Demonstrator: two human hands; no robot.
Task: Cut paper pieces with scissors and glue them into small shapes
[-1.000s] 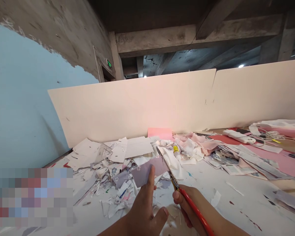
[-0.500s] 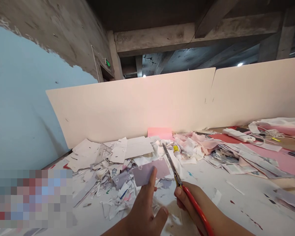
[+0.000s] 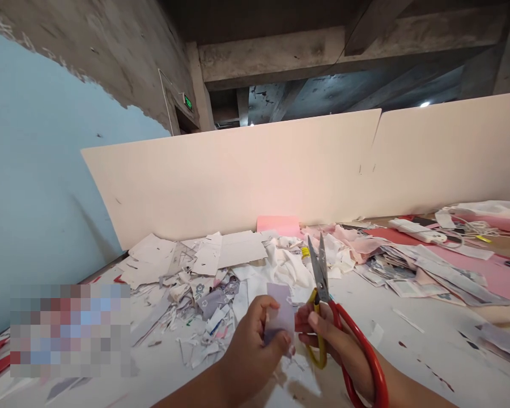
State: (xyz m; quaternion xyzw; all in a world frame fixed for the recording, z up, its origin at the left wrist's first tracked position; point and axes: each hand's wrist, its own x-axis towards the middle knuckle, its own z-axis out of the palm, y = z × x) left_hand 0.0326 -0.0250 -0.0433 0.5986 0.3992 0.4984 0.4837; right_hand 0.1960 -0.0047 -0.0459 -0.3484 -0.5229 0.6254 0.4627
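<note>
My left hand (image 3: 259,340) pinches a small lavender piece with a pale flower print (image 3: 280,314), held upright between thumb and fingers; whether it is paper or cloth I cannot tell. Close to its right edge is my right hand (image 3: 338,340), wrapped around a pair of scissors (image 3: 322,272) with one red and one yellow handle. The blades point away from me and stand slightly apart, with nothing between them. Fingertips of the right hand come near the lavender piece; whether they touch it I cannot tell. White crumpled cloth (image 3: 287,263) lies behind it.
Cut scraps (image 3: 210,303) are heaped on the white table at left, below flat white sheets (image 3: 242,249). A yellow-labelled item (image 3: 305,251) sits among the cloth. To the right lie stacked strips (image 3: 391,263) and a white power strip (image 3: 416,231). A pale board (image 3: 238,181) stands behind.
My left hand has picked up the lavender piece from the scrap heap and brought it closer, turned upright. The scissors in my right hand have opened, and that hand has moved toward the piece.
</note>
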